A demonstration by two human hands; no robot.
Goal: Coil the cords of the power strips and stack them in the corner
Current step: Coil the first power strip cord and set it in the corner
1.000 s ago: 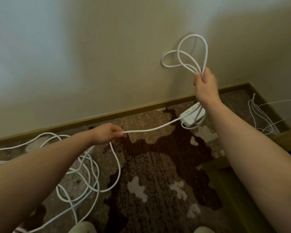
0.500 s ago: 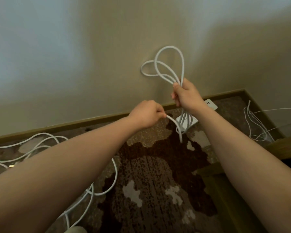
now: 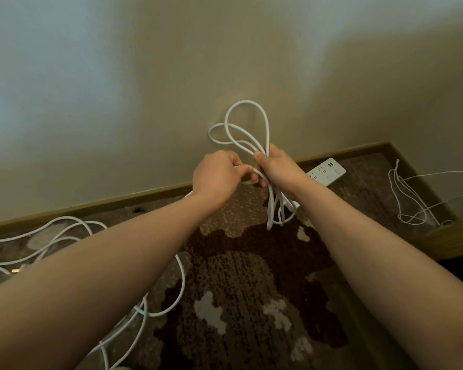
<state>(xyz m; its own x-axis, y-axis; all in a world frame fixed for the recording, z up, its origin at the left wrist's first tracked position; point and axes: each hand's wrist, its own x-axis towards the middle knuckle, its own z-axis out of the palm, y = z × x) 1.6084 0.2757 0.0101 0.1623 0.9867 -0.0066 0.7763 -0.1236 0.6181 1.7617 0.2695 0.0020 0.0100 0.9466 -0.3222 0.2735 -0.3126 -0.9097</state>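
right hand (image 3: pixel 281 169) grips the looped cord (image 3: pixel 247 129); left hand (image 3: pixel 217 177) pinches its free run beside it, above the power strip (image 3: pixel 327 172).

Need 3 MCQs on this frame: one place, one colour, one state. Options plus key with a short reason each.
1. Where is the power strip?
A. hanging under the right hand, in front of the baseboard
B. on a shelf
C. in the left hand

2. What colour is the cord bundle?
A. black
B. white
C. orange

3. What is the right hand doing?
A. resting flat on the wall
B. hanging empty
C. gripping several cord loops

Key: 1 A, its white body shows just past the right wrist, above the carpet. 2 B, the loops read white against the wall. 3 C, fingers are curled round the loops, while the left hand pinches a strand beside it.
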